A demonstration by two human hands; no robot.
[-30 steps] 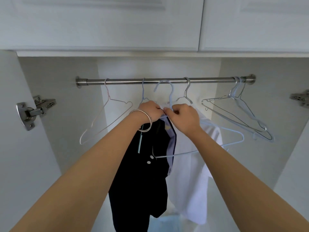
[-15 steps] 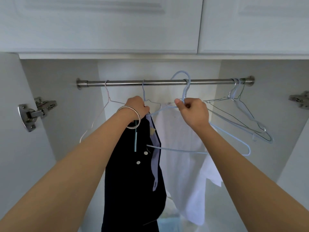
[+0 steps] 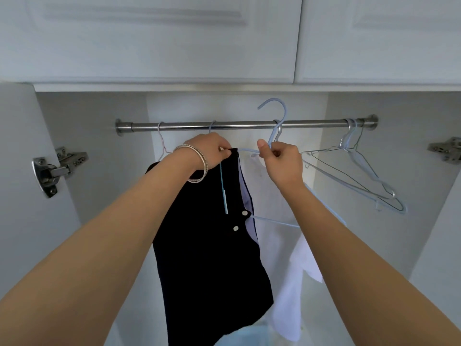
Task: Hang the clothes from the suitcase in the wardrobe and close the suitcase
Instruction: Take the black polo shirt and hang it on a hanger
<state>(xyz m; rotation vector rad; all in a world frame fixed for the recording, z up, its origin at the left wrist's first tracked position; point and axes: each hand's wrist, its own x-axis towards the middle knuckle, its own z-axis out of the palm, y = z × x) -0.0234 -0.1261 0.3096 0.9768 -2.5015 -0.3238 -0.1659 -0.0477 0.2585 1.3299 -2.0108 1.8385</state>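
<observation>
A steel rail (image 3: pixel 244 126) runs across the open wardrobe. My right hand (image 3: pixel 283 158) grips the neck of a pale blue hanger (image 3: pixel 275 113), whose hook stands raised above the rail. A dark navy shirt (image 3: pixel 209 245) with white buttons hangs down from that hanger. My left hand (image 3: pixel 209 153), with a silver bangle on the wrist, pinches the shirt's collar just below the rail. Behind the dark shirt a white shirt (image 3: pixel 279 240) hangs from the rail on its own hanger.
Empty wire hangers (image 3: pixel 359 171) hang bunched at the rail's right end; a pink one (image 3: pixel 162 141) hangs at the left. Door hinges (image 3: pixel 53 169) stick out on both side walls. Closed upper cabinet doors (image 3: pixel 149 38) are overhead. Something pale blue (image 3: pixel 244 335) lies on the wardrobe floor.
Both hands have lifted the dark shirt and its blue hanger upward and to the right. The hook, level with the rail before, now stands above it.
</observation>
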